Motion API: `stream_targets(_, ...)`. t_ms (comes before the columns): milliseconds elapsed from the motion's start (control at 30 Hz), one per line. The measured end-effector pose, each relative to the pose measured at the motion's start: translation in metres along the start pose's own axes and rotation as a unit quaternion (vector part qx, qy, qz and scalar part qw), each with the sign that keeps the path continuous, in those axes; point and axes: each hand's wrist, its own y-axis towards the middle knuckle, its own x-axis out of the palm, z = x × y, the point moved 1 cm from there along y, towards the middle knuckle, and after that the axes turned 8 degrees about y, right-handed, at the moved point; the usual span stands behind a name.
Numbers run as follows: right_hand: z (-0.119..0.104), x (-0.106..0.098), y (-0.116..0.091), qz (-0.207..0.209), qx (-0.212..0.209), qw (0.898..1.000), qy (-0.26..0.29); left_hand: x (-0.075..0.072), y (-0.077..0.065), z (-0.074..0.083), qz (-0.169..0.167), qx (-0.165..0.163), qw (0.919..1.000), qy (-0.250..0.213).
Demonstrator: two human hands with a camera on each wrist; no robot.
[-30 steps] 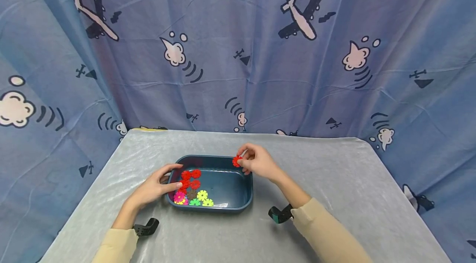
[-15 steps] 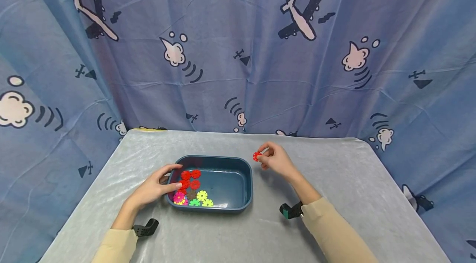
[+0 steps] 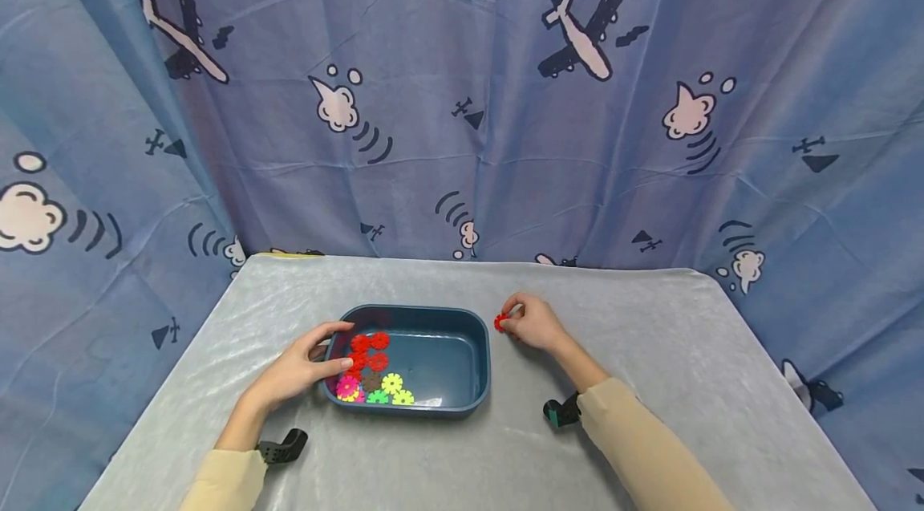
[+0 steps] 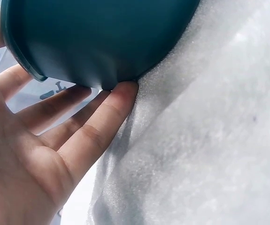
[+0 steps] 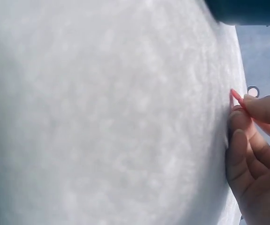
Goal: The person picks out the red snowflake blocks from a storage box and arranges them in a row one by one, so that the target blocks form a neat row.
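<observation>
A dark teal plastic box (image 3: 442, 362) stands on the table, with several toothed plastic discs inside its left part. My left hand (image 3: 296, 371) grips the left end of the box; in the left wrist view its fingertips (image 4: 125, 91) press the outer wall. Just beyond the right end of the box, my right hand (image 3: 536, 325) pinches a red toothed disc (image 3: 500, 322) between thumb and fingers. In the right wrist view this red disc (image 5: 236, 96) is seen nearly edge-on, low at the table surface; whether it touches the cloth I cannot tell.
Red discs (image 3: 378, 341) lie toward the back left of the box. Pink (image 3: 347, 385), brown (image 3: 371, 381), green (image 3: 378, 396) and yellow discs (image 3: 392, 383) sit at its front left. A pale cloth covers the table (image 3: 404, 463); a blue patterned curtain (image 3: 404, 198) hangs behind.
The right hand has carried the red disc from above the box's back right corner out over its right side, then lowered it toward the table. The left hand has stayed on the box.
</observation>
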Motion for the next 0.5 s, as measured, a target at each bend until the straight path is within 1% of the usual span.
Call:
stream_targets(100,0.0023,0.0006,0.0002,-0.002,-0.013,0.999,-0.033,0.0006,-0.0013,0.0,-0.002,0.002,1.0,0.0)
stream_targets(200,0.004,0.0004,0.0007,0.005,-0.036,0.997,-0.073,0.0007,-0.002,0.0009,-0.001,0.002,1.0,-0.002)
stream_targets(267,0.004,-0.0002,0.0008,0.009,-0.043,0.995,-0.089,0.0007,-0.002,0.0014,-0.001,0.001,1.0,-0.004)
stream_targets(400,0.0003,-0.0032,-0.0004,0.01,-0.026,0.997,-0.073,0.0007,-0.0012,0.002,-0.001,-0.004,1.0,-0.006)
stream_targets(500,-0.0048,-0.007,-0.0021,0.01,-0.029,0.998,-0.051,0.0006,-0.0015,0.0025,-0.002,-0.002,1.0,-0.005)
